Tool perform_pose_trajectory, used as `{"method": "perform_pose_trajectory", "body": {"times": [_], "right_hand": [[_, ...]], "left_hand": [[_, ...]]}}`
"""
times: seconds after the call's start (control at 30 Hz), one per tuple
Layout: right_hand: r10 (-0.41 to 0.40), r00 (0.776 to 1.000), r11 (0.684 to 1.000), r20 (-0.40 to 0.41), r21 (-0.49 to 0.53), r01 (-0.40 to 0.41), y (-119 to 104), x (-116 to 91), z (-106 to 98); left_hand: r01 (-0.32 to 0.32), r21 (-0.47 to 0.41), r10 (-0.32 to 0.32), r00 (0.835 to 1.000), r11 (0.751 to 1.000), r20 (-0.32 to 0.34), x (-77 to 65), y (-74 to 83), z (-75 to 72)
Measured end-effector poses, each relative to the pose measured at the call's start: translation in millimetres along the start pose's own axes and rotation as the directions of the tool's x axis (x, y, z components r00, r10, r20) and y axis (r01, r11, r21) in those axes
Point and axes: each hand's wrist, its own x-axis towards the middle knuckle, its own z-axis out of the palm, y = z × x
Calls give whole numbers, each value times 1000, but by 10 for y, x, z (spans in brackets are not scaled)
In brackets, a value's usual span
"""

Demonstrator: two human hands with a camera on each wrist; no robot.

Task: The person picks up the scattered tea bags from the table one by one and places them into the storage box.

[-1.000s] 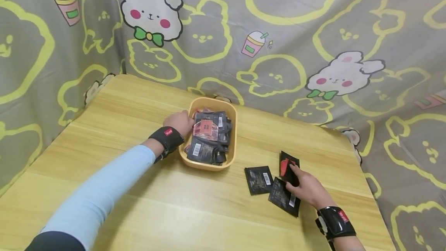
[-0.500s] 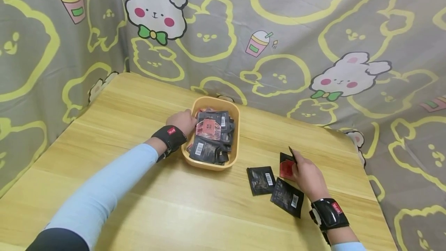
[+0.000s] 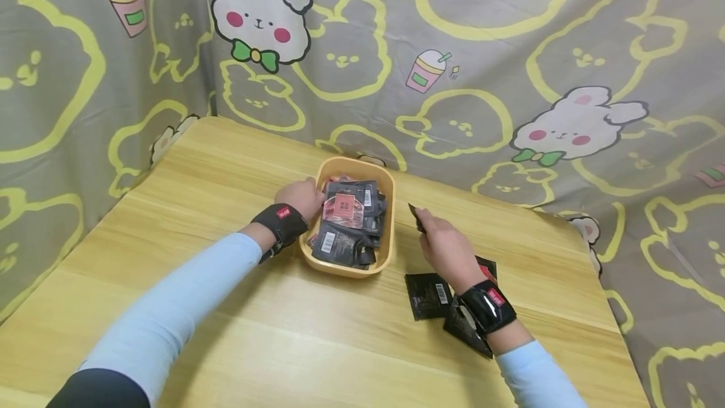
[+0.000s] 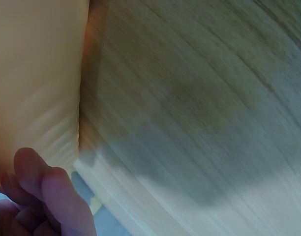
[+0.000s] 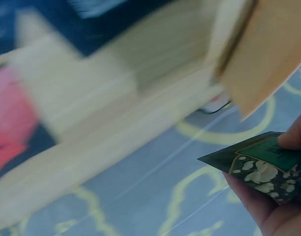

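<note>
My left hand (image 3: pixel 299 198) grips the left rim of an orange plastic tub (image 3: pixel 389 241). Its curled fingers (image 4: pixel 62 196) lie against the tub's outer wall in the left wrist view. Inside the tub is a heap of dark sachets (image 3: pixel 342 241), with a pink-labelled sachet (image 3: pixel 342 208) on top. Between thumb and fingers, my right hand (image 3: pixel 450 254) pinches a sachet (image 5: pixel 261 169) that has a green label and white flowers. It is held above the table, just right of the tub.
On the wooden table (image 3: pixel 272 332), below my right hand and forearm, lie a black sachet (image 3: pixel 427 296), a second black sachet (image 3: pixel 467 332) partly under the wrist, and a red-and-black sachet (image 3: pixel 488 267). A patterned grey curtain (image 3: pixel 351 36) stands behind the table.
My right hand has picked a sachet up from the group on the right and carried it left toward the tub. The left hand keeps its grip on the rim.
</note>
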Motion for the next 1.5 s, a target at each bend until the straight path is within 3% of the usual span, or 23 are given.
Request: {"method": "perform_pose_trajectory", "body": {"times": [0.3,0.4,0.53,0.67,0.87,1.07,1.3,1.5], "right_hand": [[-127,991,992,35,17,127,-434,404,-20],[-139,985,990,100,27,137,-538,500,-22],[-86,972,996,218,25,83,-537,512,0],[-7,965,999,264,42,-4,-358,368,-17],[144,957,983,253,77,-168,87,17,-86],[313,914,937,259,73,-342,566,-452,-92],[373,882,917,288,33,-398,861,-844,42],[409,826,898,388,-8,-440,908,-905,179]], "left_hand": [[-2,-2,2,1000,1000,6,18,-16,22],[0,-3,0,1000,1000,5,22,-27,22],[-2,1,2,1000,1000,3,43,-47,42],[-20,10,20,1000,1000,2,56,-39,56],[-20,9,20,1000,1000,10,33,-27,11],[-15,-3,15,1000,1000,19,6,-15,-30],[-19,14,19,1000,1000,19,12,-16,-31],[-17,4,17,1000,1000,14,12,-11,-12]]}}
